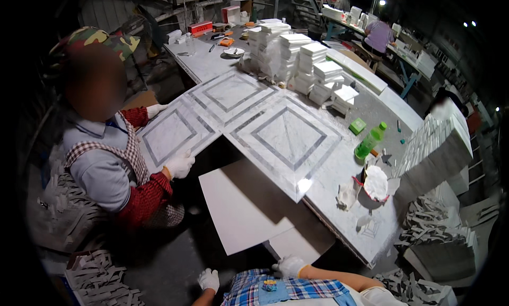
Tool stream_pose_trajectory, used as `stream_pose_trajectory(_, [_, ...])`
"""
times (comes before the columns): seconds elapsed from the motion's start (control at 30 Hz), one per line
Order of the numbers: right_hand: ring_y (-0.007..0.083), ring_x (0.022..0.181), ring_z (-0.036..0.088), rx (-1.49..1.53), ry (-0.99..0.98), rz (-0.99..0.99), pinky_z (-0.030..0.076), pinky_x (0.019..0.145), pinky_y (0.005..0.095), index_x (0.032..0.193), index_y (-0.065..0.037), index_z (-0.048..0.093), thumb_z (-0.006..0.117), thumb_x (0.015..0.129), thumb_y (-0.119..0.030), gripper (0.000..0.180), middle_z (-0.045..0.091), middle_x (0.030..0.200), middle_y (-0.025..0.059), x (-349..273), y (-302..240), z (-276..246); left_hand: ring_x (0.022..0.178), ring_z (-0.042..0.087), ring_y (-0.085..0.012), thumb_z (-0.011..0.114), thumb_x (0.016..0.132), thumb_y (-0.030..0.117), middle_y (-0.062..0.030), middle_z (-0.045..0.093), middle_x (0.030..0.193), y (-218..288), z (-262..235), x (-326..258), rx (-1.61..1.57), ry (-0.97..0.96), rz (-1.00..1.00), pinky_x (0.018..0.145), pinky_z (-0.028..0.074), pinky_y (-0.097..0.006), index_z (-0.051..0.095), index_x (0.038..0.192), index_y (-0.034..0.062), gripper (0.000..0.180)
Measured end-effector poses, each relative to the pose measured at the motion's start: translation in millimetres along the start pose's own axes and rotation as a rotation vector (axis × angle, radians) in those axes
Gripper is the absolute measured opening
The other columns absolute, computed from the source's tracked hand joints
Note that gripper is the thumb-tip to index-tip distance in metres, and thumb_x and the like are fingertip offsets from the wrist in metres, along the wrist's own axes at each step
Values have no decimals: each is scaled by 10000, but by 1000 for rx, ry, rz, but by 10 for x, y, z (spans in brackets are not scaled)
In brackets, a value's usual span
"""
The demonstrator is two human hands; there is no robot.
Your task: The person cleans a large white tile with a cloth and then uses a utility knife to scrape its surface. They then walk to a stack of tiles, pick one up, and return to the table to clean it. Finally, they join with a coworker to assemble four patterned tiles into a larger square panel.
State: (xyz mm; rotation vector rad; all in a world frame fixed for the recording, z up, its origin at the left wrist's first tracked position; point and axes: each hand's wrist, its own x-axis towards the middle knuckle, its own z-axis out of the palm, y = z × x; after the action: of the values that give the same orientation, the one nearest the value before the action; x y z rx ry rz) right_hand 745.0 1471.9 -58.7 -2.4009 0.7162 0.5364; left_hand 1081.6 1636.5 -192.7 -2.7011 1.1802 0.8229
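My left hand (208, 279), in a white glove, hangs free over the dark floor and holds nothing. My right hand (289, 264), also gloved, curls its fingers on the near edge of a white board (238, 205) that lies low in front of the table. Above the board, a square marble panel (289, 139) with grey inlaid frames juts past the table edge. A co-worker on the left, wearing a camouflage cap, grips another patterned panel (172, 132) with both gloved hands. A third panel (230, 93) lies behind it.
Stacks of white tiles (297, 62) stand at the back of the marble table (347, 221). A green bottle (369, 142), a small green box (357, 126) and a bowl of white paste (375, 183) sit at its right. Grey scrap strips (101, 279) pile on both sides.
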Motion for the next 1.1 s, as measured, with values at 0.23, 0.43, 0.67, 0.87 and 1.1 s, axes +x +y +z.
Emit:
stream_pose_trajectory(0.23, [353, 985, 670, 59, 51, 103, 544, 836, 482, 1280, -196, 642, 501, 982, -497, 446, 713, 1019, 151, -495, 77, 404, 1176, 576, -476, 341, 989, 484, -288, 632, 1226, -326, 1111, -522, 35, -416, 295, 1026, 437, -519, 701, 1142, 23, 605])
stream_pose_trajectory(0.43, [384, 929, 688, 182, -59, 47, 546, 814, 499, 1287, -183, 635, 465, 989, -536, 492, 716, 1069, 167, -737, 51, 644, 1139, 594, -455, 411, 975, 524, -262, 657, 1171, -477, 1570, -895, -364, -237, 360, 975, 465, -506, 720, 1106, 68, 566])
stream_pose_trajectory(0.67, [385, 900, 695, 83, -63, -6, 544, 775, 521, 1215, -190, 646, 481, 976, -517, 437, 721, 979, 182, -789, -28, 719, 1122, 590, -471, 441, 939, 418, -283, 656, 1113, -444, 1304, -1538, -402, -218, 32, 965, 462, -509, 694, 1034, -2, 499])
stream_pose_trajectory(0.87, [370, 840, 706, -18, 45, -156, 569, 711, 497, 1251, -252, 661, 454, 987, -562, 456, 728, 943, 159, -462, 186, 1117, 1299, 499, -435, 393, 937, 478, -253, 564, 1363, -512, 1455, -1672, -315, -379, 197, 1086, 390, -492, 666, 1242, 64, 581])
stream_pose_trajectory(1.1, [385, 999, 688, -114, -254, -265, 549, 871, 469, 1298, -230, 630, 474, 965, -575, 505, 719, 1057, 184, 408, 237, 1114, 1198, 590, -423, 487, 927, 531, -251, 640, 1250, -285, 953, -1576, -729, 4, -394, 1006, 452, -515, 691, 1153, 33, 584])
